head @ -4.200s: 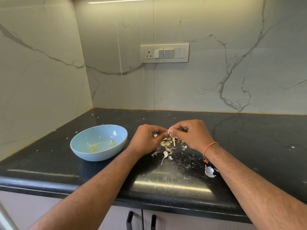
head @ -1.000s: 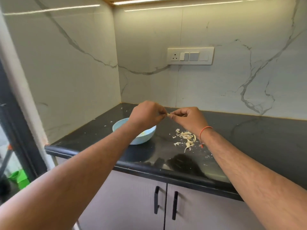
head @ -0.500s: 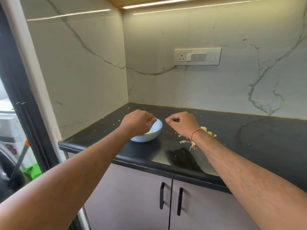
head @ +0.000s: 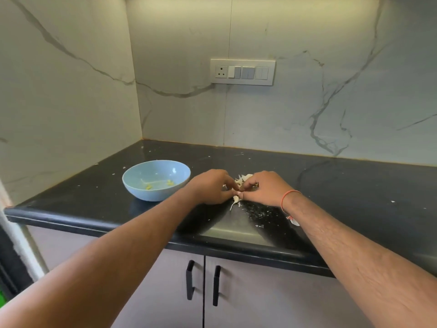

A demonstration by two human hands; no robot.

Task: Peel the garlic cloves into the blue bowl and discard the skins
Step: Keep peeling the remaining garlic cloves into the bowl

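- The black worktop (head: 354,197) runs along a marble-patterned wall (head: 307,102) and meets a second wall at its back left corner; pale flecks lie scattered over it.
- Grey cabinet doors (head: 260,292) with two dark handles (head: 190,279) sit under the worktop's front edge.
- A white switch plate (head: 242,72) is set into the back wall.
- The blue bowl (head: 156,179) stands upright on the left part of the worktop, near its front edge, with a few small yellowish bits inside.
- The left hand (head: 211,187) is just right of the bowl, fingers curled, its fingertips meeting those of the right hand (head: 260,189).
- Both hands pinch something small between them; it appears to be a garlic clove (head: 238,191), too hidden to tell for certain.
- An orange thread (head: 289,197) circles the right wrist.
- A pile of garlic skins (head: 243,178) lies on the worktop at and just behind the hands, and one stemmed scrap (head: 235,201) lies below the fingertips.
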